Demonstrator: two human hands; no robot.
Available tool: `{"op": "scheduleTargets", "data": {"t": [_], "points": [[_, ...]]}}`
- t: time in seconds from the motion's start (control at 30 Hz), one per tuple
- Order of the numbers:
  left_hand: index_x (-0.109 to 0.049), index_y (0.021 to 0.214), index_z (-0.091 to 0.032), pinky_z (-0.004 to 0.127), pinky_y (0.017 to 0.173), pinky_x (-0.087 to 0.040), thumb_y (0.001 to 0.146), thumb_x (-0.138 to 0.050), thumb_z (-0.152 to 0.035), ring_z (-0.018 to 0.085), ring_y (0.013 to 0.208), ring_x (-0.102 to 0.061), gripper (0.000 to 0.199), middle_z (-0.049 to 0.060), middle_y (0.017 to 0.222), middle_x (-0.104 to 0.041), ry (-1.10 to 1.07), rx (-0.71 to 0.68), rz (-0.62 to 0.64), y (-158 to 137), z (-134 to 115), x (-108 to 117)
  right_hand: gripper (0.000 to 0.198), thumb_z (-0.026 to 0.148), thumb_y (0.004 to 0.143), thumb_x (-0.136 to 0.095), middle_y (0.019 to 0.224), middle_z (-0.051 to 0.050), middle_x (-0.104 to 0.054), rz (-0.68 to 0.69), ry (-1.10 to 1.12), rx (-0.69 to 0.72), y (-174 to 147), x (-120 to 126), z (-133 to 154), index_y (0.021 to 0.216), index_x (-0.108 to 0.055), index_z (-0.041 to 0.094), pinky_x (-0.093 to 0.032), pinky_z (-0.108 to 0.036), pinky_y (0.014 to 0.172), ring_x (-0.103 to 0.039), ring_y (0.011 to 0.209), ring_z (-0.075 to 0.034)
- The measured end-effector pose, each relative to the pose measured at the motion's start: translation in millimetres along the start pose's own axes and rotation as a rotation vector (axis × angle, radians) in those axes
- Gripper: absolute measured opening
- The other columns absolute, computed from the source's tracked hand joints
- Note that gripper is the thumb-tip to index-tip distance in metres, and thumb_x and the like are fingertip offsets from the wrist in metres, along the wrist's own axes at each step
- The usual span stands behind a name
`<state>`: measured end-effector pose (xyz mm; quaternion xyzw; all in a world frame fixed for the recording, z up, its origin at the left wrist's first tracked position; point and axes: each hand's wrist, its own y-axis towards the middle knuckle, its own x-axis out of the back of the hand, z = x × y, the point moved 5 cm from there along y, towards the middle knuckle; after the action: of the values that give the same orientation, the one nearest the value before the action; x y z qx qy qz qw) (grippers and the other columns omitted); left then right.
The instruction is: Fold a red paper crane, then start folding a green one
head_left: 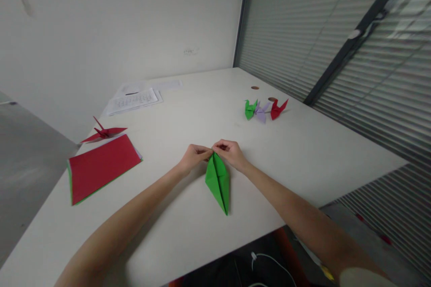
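Observation:
A green folded origami paper [215, 179], long and diamond-shaped with a crease down its middle, lies on the white table [182, 237]. Its narrow far tip is pinched between the fingers of my left hand [196, 157] and my right hand [232, 152], which meet there. The lower point of the paper faces me and is free of both hands. My fingertips cover the very end of the far tip.
Left of my hands lies a stack of coloured paper [104, 166], red on top, with a red paper crane [104, 133] behind it. Printed sheets [134, 100] lie farther back. At the right stand a green crane [249, 110], a purple crane [261, 113] and a red crane [278, 109], near the blinds [296, 36].

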<state>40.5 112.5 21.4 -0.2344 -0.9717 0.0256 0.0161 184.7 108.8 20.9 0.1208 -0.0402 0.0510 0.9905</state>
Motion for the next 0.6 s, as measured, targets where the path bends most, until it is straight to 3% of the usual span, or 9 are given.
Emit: {"op": "scheduleTargets", "data": {"t": [0.23,0.43,0.6], "points": [[-0.078,0.08,-0.01,0.03,0.069,-0.051,0.064,-0.077,-0.053,0.017,0.064,-0.064,0.046,0.008,0.073,-0.074,0.002,0.011,-0.016,1.2,0.8,2.6,0.027,0.044,0.071,-0.072,0.07,-0.001,-0.067,0.006,0.047,-0.037,-0.2,-1.3,-4.2,0.076,-0.07,0.018,-0.046,-0.028,0.065,-0.058,0.066,-0.014],[-0.078,0.082,-0.011,0.031,0.071,-0.052,0.067,-0.076,-0.056,0.017,0.066,-0.065,0.048,0.008,0.074,-0.074,-0.005,-0.007,0.054,0.6,-1.5,-0.2,0.025,0.043,0.071,-0.071,0.069,-0.001,-0.067,-0.005,0.008,0.001,0.4,0.9,-2.1,0.073,-0.068,0.018,-0.046,-0.029,0.064,-0.058,0.065,-0.014],[-0.078,0.083,-0.01,0.032,0.071,-0.053,0.064,-0.078,-0.058,0.017,0.065,-0.064,0.051,0.008,0.074,-0.073,-0.047,0.012,0.041,0.0,2.6,-2.7,0.025,0.044,0.073,-0.069,0.068,-0.001,-0.066,-0.064,-0.058,0.038,0.0,1.7,-2.8,0.074,-0.067,0.019,-0.045,-0.029,0.062,-0.056,0.064,-0.015]]}}
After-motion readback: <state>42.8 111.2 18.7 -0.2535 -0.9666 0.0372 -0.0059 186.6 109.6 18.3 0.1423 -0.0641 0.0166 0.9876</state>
